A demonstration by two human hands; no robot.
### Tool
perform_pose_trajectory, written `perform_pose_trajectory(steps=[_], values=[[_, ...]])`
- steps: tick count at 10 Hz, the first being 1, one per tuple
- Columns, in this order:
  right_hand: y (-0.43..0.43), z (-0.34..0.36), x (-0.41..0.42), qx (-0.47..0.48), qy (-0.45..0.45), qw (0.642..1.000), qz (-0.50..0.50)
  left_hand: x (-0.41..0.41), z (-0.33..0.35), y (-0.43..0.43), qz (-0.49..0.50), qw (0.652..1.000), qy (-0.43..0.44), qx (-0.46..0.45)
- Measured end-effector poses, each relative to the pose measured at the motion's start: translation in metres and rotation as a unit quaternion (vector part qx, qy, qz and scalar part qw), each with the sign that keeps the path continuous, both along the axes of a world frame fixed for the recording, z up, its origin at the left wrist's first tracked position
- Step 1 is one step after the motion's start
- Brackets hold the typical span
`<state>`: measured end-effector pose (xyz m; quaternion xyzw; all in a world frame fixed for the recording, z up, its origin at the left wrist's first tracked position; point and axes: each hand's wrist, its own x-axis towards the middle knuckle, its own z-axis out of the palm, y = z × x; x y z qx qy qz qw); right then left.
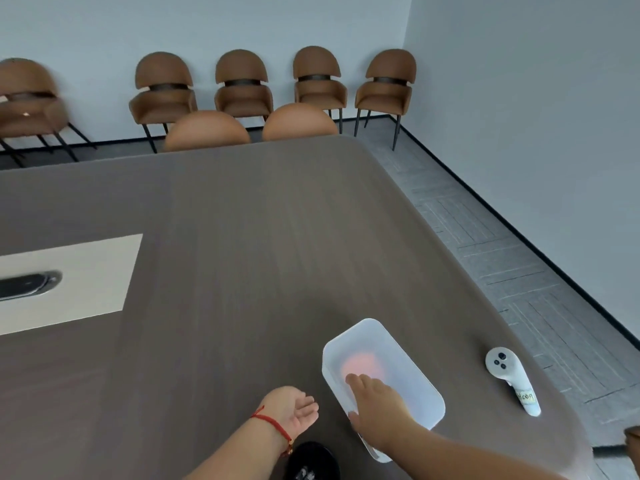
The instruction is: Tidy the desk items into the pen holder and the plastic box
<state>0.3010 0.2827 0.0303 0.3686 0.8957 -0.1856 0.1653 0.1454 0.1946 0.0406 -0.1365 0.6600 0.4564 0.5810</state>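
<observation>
A translucent white plastic box (408,358) lies on the brown table near its right front edge, with a blurred orange-pink thing (360,365) inside it. My right hand (379,407) reaches over the box's near rim, fingers spread and pointing into it, holding nothing that I can see. My left hand (294,410) hovers just left of the box, palm turned up and fingers loosely curled, empty; a red string is tied round its wrist. The round black pen holder (313,460) stands at the bottom edge, partly hidden under my left forearm.
A white handheld controller (512,379) lies right of the box close to the table's rounded edge (485,271). A beige inlay with a dark cable hatch (27,282) sits at the left. Brown chairs (242,88) line the far wall.
</observation>
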Motion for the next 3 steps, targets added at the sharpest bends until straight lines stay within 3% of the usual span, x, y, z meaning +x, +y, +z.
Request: perform_pose_trajectory(steps=[2, 3], values=[[-0.006, -0.006, -0.011, 0.005, -0.033, 0.999, -0.011, -0.037, -0.002, -0.030, 0.141, 0.988, -0.054, 0.033], [0.005, 0.013, -0.025, -0.062, -0.042, 0.997, -0.038, -0.041, -0.005, -0.041, 0.120, 0.991, -0.052, 0.001]])
